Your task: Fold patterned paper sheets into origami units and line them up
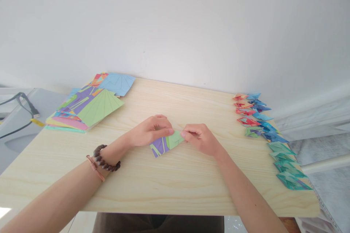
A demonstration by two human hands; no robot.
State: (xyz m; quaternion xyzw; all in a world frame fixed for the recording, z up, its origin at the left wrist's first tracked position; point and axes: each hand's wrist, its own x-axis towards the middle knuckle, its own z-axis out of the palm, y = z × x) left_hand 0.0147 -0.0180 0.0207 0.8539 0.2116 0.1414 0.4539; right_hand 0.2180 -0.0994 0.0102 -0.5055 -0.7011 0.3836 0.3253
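Observation:
A small folded piece of origami paper [166, 143], green and purple, is held between my hands just over the middle of the wooden table [169, 185]. My left hand [150, 131] pinches its upper edge, thumb on top. At the paper's right end, my right hand [201, 138] grips the green tip between thumb and curled fingers. The fingertips partly cover the upper edge and the right tip. A dark bead bracelet and a copper-coloured band circle my left wrist.
On the table's left lies a stack of patterned paper sheets [82, 103]. Several folded paper pieces, red [244, 111], blue [264, 116] and green [287, 167], line the right edge. A white wall [175, 29] rises behind. Beyond the left edge is a black cable [28, 105].

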